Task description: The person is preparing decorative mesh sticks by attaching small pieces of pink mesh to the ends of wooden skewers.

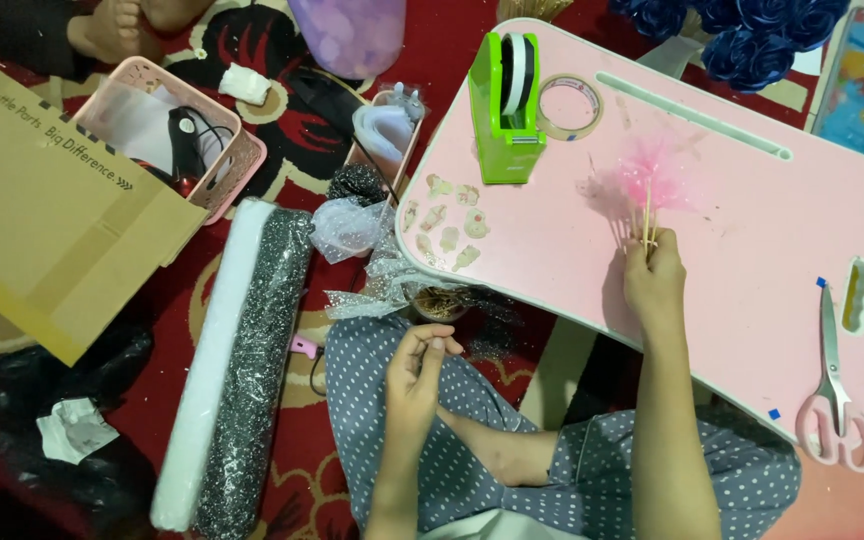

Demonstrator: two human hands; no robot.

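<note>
While thin wooden skewers point(648, 225) topped with pink tulle are pinched upright by the closed right hand point(654, 282) on the pink lap table point(752, 250), the loosely curled left hand point(414, 372), seemingly empty, is held below its edge.

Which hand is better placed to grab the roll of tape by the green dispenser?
Probably the left hand: its fingers look free near the lap, while the right hand pinches the wooden sticks. The tape roll sits up-left on the pink table.
</note>
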